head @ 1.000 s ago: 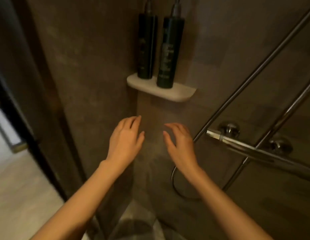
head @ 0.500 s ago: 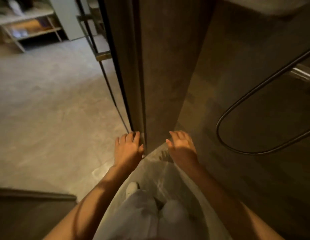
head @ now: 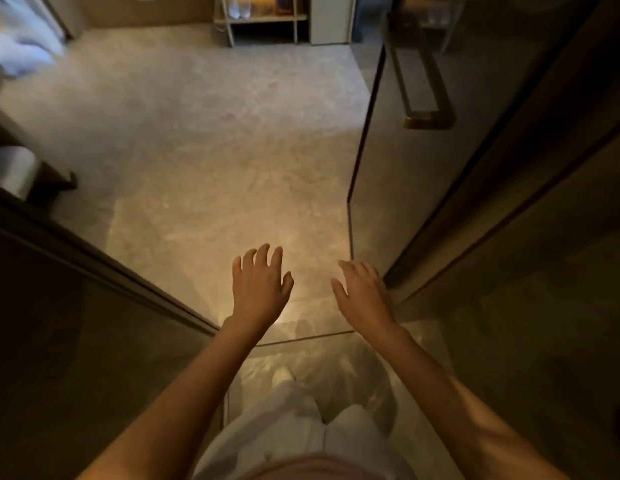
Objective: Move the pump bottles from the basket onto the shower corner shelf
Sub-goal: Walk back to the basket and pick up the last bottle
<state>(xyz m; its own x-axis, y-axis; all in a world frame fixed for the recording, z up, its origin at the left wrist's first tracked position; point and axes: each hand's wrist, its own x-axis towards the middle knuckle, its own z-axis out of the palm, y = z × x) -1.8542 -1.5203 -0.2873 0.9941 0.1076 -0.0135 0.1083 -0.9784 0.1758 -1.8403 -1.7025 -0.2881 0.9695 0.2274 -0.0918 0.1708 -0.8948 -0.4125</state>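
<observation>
Both my hands were stretched out in front of me, palms down, over the pale marble-patterned floor (head: 211, 140). My left hand (head: 258, 289) had its fingers spread wide and held nothing; my right hand (head: 365, 294) was likewise loose and spread, empty, just beside the lower edge of the glass door (head: 388, 174). The door's dark bar handle (head: 424, 84) showed near the top right. A dark wall (head: 76, 323) ran along my left, and another dark wall (head: 544, 271) rose on my right. Below my arms I could see my white trousers (head: 301, 420). Far ahead stood a light shelf unit (head: 263, 20) with some blurred things on it. No pump bottles, basket or corner shelf were in sight, and I could read no writing or labels anywhere.
</observation>
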